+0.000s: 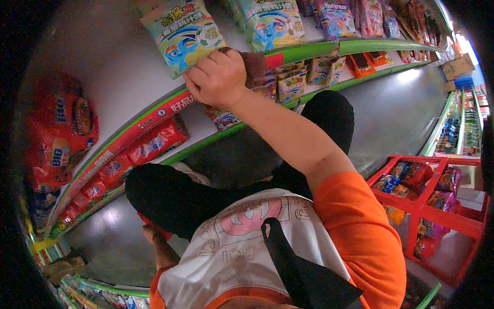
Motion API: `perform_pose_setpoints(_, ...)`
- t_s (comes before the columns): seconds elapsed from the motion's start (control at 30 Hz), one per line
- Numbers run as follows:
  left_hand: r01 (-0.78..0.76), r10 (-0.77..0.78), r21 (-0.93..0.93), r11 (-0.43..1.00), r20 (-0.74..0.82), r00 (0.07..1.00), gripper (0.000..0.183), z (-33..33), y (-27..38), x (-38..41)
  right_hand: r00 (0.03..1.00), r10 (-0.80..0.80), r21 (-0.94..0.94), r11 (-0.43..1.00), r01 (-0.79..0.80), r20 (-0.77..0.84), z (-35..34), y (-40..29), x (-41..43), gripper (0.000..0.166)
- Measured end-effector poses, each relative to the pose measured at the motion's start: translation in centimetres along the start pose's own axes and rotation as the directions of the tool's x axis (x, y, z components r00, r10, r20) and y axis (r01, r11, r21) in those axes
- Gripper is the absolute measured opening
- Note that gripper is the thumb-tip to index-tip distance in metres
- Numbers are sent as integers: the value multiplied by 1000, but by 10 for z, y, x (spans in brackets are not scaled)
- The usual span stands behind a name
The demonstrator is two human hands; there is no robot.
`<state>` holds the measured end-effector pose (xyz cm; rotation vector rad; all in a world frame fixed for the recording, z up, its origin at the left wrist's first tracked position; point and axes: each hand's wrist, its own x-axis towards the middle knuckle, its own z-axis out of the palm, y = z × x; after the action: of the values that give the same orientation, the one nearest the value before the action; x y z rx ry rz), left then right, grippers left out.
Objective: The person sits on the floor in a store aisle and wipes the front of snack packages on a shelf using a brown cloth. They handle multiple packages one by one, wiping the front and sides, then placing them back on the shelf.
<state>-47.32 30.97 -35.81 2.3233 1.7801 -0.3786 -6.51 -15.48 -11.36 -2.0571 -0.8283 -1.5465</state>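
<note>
My right hand (218, 79) is at the front edge of the white shelf (123, 69), its fingers curled around a dark brown cloth (252, 67). Part of the cloth sticks out past the knuckles, towards the right. Just behind those fingers stands a green and yellow snack bag (185, 38) with a blue cartoon pony on it. Low on the left, beside my bent knee, my left hand (151, 233) grips a red object (166, 233). The knee hides most of that object, so its kind cannot be made out.
Red snack packs (63, 131) sit at the shelf's left end; more bags (274, 27) line its right. A lower shelf (200, 141) holds red packs and small bags. On the grey floor (386, 112), a red-framed rack (417, 208) with packaged snacks stands to my right. A cardboard box (457, 69) is farther off.
</note>
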Motion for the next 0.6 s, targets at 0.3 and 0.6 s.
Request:
perform_pose_setpoints(0.3,-349,270,31,937,-699,663,30,-136,-57,-61,1000,19,99,995,-21,22,-5,2,0,21)
perform_pose_setpoints(0.6,-459,271,329,825,-944,-189,19,-340,-32,-197,986,160,256,956,-141,-53,-19,-1,3,13)
